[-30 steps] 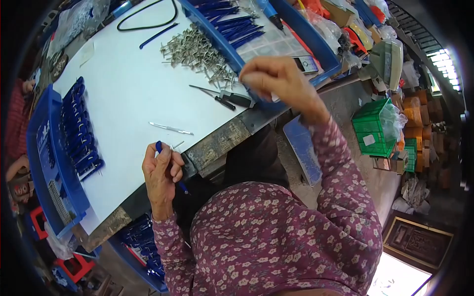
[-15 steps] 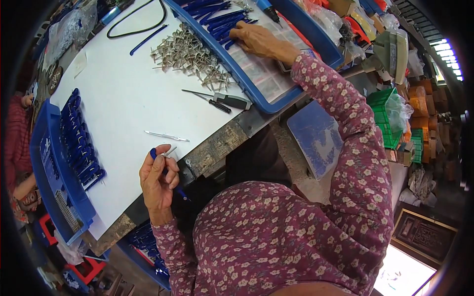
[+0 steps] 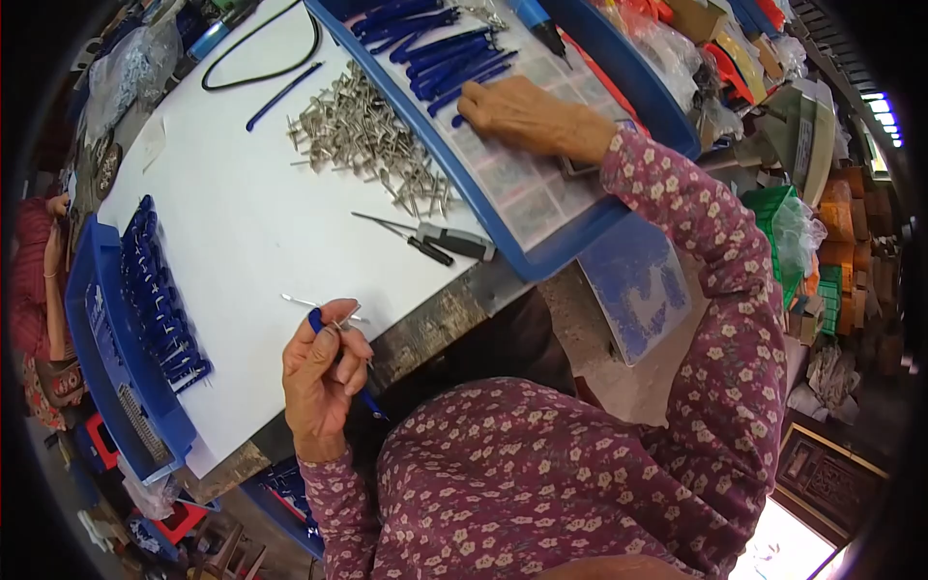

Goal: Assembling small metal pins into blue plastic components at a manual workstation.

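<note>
My left hand (image 3: 319, 387), low at the near table edge, pinches a dark-blue narrow strip (image 3: 368, 402) whose lower end hangs below the fingers. A small metal pin shows at its fingertips. Behind those fingers lies a slim silver tool (image 3: 298, 299), partly covered. Over the blue tray (image 3: 541, 259) at the upper right, my right hand (image 3: 522, 114) has its fingers closed on the end of a dark-blue strip (image 3: 457, 122). More dark-blue strips (image 3: 449, 60) lie in a row beside it, on a clear compartment box (image 3: 527, 208).
A heap of disc-headed metal pins (image 3: 362, 135) and two screwdrivers (image 3: 440, 242) lie on the white tabletop (image 3: 251, 222). Bundled blue strips (image 3: 159, 300) sit by a second blue tray (image 3: 145, 387) at left. A black cord (image 3: 261, 82) lies far left. Another person (image 3: 39, 280) is beyond.
The view has shifted, so the table appears lower. My left hand has moved slightly farther over the table and now overlaps the silver tool. My right hand stays at the row of strips.
</note>
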Demonstrator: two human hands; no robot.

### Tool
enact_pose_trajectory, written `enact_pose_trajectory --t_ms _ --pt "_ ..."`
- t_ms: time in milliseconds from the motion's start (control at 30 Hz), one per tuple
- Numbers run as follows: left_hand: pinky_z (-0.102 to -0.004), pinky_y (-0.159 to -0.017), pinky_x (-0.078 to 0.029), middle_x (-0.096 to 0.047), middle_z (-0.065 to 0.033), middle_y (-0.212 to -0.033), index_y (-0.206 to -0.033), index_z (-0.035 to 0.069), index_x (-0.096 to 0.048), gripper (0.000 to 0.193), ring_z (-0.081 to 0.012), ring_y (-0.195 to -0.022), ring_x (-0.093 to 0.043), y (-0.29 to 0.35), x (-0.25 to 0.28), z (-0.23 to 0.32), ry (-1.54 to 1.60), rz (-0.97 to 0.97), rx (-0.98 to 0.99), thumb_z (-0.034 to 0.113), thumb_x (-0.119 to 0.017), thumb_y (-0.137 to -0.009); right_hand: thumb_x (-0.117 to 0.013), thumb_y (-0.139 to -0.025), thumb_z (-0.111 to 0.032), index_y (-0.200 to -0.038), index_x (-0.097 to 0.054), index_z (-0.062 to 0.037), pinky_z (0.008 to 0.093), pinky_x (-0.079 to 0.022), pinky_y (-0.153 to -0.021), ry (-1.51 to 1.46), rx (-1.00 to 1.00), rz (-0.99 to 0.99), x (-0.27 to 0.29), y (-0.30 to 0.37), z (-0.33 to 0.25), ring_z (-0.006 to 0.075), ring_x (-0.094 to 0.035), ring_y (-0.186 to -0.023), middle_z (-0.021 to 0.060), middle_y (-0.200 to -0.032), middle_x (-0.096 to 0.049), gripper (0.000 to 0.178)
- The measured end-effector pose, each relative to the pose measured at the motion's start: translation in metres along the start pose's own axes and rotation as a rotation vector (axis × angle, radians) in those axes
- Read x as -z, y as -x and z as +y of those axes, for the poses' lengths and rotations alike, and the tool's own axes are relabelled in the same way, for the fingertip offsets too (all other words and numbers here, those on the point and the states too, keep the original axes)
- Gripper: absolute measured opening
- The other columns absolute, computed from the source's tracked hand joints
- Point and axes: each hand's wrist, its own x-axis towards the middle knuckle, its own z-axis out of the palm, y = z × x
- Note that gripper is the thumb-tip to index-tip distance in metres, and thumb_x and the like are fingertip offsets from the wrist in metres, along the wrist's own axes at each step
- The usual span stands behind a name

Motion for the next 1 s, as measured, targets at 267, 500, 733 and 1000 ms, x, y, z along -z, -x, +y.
enact_pose_trajectory --t_ms 267,500,733,1000 --pt "-0.0191 -0.044 -0.032 -0.058 -0.0135 -0.076 -0.113 -0.005 -0.047 0.030 -0.0057 -0.049 -0.031 -0.025 -0.021 0.010 0.054 -0.067 -0.003 0.014 -0.045 -0.090 -0.052 -0.071 -0.004 -0.082 -0.049 0.0036 0.0341 -0.047 -0.045 0.026 -0.010 -0.034 0.016 0.000 -0.010 0.0259 -0.058 -0.055 0.0156 -0.070 -0.054 0.014" --pt "-0.0178 -0.045 -0.029 -0.058 -0.0114 -0.075 -0.109 -0.003 -0.049 0.028 -0.0049 -0.051 -0.030 -0.021 -0.025 0.003 0.074 -0.132 -0.036 0.016 -0.048 -0.089 -0.054 -0.076 -0.005 -0.092 -0.052 0.0023 0.0330 -0.045 -0.058 -0.215 -0.321 0.404 0.049 0.005 -0.008 0.0269 -0.058 -0.066 0.0144 -0.078 -0.058 0.018" --pt "-0.0176 -0.043 -0.027 -0.057 -0.0141 -0.075 -0.101 0.000 -0.049 0.019 -0.0050 -0.050 -0.031 0.002 -0.020 0.009 0.132 -0.167 -0.107 0.015 -0.047 -0.090 -0.062 -0.077 -0.007 -0.093 -0.057 0.0015 0.0158 -0.039 -0.053 -0.790 -0.572 0.515 0.135 -0.002 -0.082 0.0012 -0.050 -0.062 -0.0023 -0.072 -0.057 0.018" --pt "-0.0169 -0.042 -0.027 -0.057 -0.0129 -0.075 -0.103 0.000 -0.047 0.020 -0.0038 -0.050 -0.034 0.030 -0.022 0.009 0.053 -0.132 -0.198 0.015 -0.046 -0.090 -0.058 -0.081 -0.009 -0.101 -0.055 0.0033 0.0119 -0.030 -0.045 -1.867 -0.629 0.277 0.092 -0.036 -0.196 0.0000 -0.045 -0.055 0.0022 -0.074 -0.057 0.024"
